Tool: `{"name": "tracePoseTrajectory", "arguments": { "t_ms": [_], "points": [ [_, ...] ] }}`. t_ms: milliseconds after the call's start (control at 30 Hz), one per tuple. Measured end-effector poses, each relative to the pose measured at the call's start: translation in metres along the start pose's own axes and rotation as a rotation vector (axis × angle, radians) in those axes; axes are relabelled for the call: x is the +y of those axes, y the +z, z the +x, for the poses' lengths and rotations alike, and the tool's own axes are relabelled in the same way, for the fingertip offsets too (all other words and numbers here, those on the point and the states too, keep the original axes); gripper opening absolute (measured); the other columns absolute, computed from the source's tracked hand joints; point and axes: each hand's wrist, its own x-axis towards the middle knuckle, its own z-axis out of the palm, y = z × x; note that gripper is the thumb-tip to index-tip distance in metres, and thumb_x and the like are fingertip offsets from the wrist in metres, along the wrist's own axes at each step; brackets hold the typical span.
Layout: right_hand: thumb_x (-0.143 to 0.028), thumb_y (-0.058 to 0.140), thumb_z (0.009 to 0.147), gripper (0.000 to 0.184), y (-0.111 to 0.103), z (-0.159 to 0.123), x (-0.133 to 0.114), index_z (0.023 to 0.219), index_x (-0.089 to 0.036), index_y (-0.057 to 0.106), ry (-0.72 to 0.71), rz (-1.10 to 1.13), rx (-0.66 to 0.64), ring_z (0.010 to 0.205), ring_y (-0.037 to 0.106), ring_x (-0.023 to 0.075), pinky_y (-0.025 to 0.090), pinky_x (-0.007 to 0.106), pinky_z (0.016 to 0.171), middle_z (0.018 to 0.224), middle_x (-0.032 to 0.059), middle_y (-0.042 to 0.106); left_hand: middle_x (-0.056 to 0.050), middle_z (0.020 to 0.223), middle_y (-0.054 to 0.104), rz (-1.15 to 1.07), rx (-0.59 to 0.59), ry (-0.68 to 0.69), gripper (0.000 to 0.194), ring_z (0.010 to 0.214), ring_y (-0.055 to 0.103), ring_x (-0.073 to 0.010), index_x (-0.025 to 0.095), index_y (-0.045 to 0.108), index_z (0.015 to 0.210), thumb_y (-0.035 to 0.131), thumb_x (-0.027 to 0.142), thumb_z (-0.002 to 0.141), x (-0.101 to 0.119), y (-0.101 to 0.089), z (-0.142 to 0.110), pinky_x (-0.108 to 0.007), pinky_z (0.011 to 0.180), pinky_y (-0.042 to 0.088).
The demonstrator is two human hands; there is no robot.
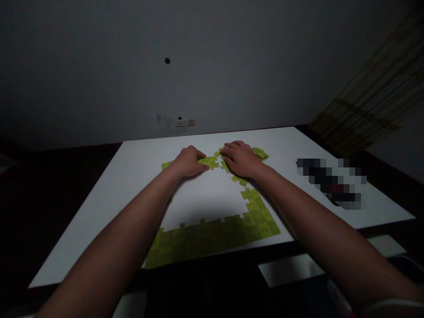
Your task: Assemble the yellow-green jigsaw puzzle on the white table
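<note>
A yellow-green jigsaw puzzle lies on a white board [109, 185]. Its joined bottom row [212, 236] runs along the near edge, and a joined strip [253, 203] climbs on the right. My left hand [188, 161] is curled with its fingers pressed on a loose green piece [209, 162] at the far middle. My right hand [241, 158] lies palm down, fingers bent, on more green pieces [260, 153] right beside it. The two hands nearly touch over the pieces.
A blurred-out dark and white object [331, 181] rests on the board's right side. A grey wall with a small socket plate [184, 123] stands behind. A striped curtain [374, 97] hangs at the right. White paper [291, 267] lies below the near edge.
</note>
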Motion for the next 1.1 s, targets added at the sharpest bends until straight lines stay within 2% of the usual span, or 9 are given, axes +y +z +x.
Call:
{"name": "tracePoseTrajectory", "arguments": {
  "t_ms": [100, 200, 300, 433, 533, 667, 767, 967, 1100],
  "points": [
    [-0.022, 0.053, 0.105, 0.041, -0.017, -0.003, 0.009, 0.131, -0.022, 0.084, 0.035, 0.000, -0.041, 0.134, 0.063, 0.0414, 0.048, 0.059, 0.115, 0.141, 0.0166, 0.079, -0.016, 0.112, 0.087, -0.020, -0.013, 0.005, 0.046, 0.102, 0.077, -0.0345, 0.020, 0.091, 0.123, 0.089, 0.045, 0.084, 0.000, 0.000, 0.000, -0.051, 0.099, 0.060],
    [-0.024, 0.064, 0.095, 0.031, -0.041, -0.011, 0.024, 0.116, -0.021, 0.086, 0.023, 0.099, -0.153, 0.121, 0.068, 0.0377, 0.052, 0.051, 0.109, 0.121, 0.0151, 0.083, -0.018, 0.119, 0.085, -0.012, 0.000, -0.011, 0.050, 0.108, 0.076, -0.0356, 0.018, 0.090, 0.125, 0.089, 0.045, 0.083, -0.001, 0.000, 0.000, -0.052, 0.102, 0.060],
    [-0.035, 0.078, 0.088, 0.029, -0.064, -0.021, 0.031, 0.113, -0.024, 0.086, -0.002, 0.258, -0.323, 0.111, 0.072, 0.0339, 0.055, 0.045, 0.098, 0.116, 0.0113, 0.083, -0.020, 0.131, 0.082, 0.023, 0.020, -0.030, 0.054, 0.115, 0.075, -0.0368, 0.017, 0.087, 0.127, 0.091, 0.047, 0.082, -0.002, 0.001, 0.000, -0.053, 0.108, 0.059],
    [-0.060, 0.093, 0.079, 0.047, -0.074, -0.031, 0.024, 0.108, -0.024, 0.085, 0.022, 0.275, -0.522, 0.093, 0.074, 0.0309, 0.054, 0.042, 0.083, 0.104, 0.0098, 0.082, -0.020, 0.133, 0.080, 0.037, 0.021, -0.037, 0.053, 0.118, 0.074, -0.0372, 0.019, 0.086, 0.126, 0.091, 0.047, 0.082, -0.005, 0.002, 0.001, -0.053, 0.113, 0.057],
    [-0.071, 0.099, 0.070, 0.053, -0.065, -0.034, 0.018, 0.094, -0.027, 0.082, 0.110, 0.124, -0.475, 0.079, 0.071, 0.0297, 0.054, 0.044, 0.074, 0.088, 0.0087, 0.078, -0.020, 0.132, 0.079, -0.014, 0.012, -0.031, 0.052, 0.119, 0.073, -0.0381, 0.018, 0.085, 0.123, 0.092, 0.047, 0.080, -0.008, 0.002, 0.001, -0.053, 0.112, 0.058],
    [-0.067, 0.104, 0.065, 0.048, -0.050, -0.038, 0.023, 0.079, -0.030, 0.077, 0.124, 0.058, -0.301, 0.070, 0.068, 0.0285, 0.056, 0.046, 0.069, 0.079, 0.0077, 0.075, -0.018, 0.133, 0.079, -0.071, -0.011, -0.027, 0.052, 0.121, 0.073, -0.0376, 0.019, 0.084, 0.121, 0.094, 0.045, 0.078, -0.011, 0.002, 0.001, -0.050, 0.110, 0.058],
    [-0.057, 0.104, 0.066, 0.040, -0.045, -0.039, 0.029, 0.081, -0.030, 0.078, 0.098, 0.100, -0.272, 0.068, 0.068, 0.0266, 0.057, 0.046, 0.068, 0.079, 0.0064, 0.076, -0.016, 0.132, 0.080, -0.104, -0.030, -0.025, 0.050, 0.118, 0.074, -0.0356, 0.020, 0.083, 0.121, 0.095, 0.041, 0.076, -0.012, 0.002, 0.001, -0.048, 0.108, 0.059],
    [-0.032, 0.099, 0.065, 0.033, -0.047, -0.038, 0.025, 0.093, -0.031, 0.081, 0.024, 0.203, -0.341, 0.075, 0.071, 0.0268, 0.058, 0.044, 0.071, 0.090, 0.0051, 0.081, -0.014, 0.124, 0.083, -0.149, -0.092, -0.023, 0.052, 0.112, 0.076, -0.0321, 0.020, 0.081, 0.123, 0.094, 0.038, 0.076, -0.011, -0.002, 0.000, -0.043, 0.102, 0.060],
    [-0.038, 0.106, 0.057, 0.045, -0.047, -0.036, 0.027, 0.093, -0.030, 0.082, 0.060, 0.208, -0.278, 0.083, 0.073, 0.0314, 0.060, 0.049, 0.078, 0.094, 0.0083, 0.081, -0.014, 0.125, 0.082, -0.146, -0.096, -0.013, 0.050, 0.110, 0.077, -0.0310, 0.019, 0.080, 0.120, 0.093, 0.037, 0.075, -0.009, -0.004, -0.001, -0.043, 0.102, 0.059]
  ]
}}
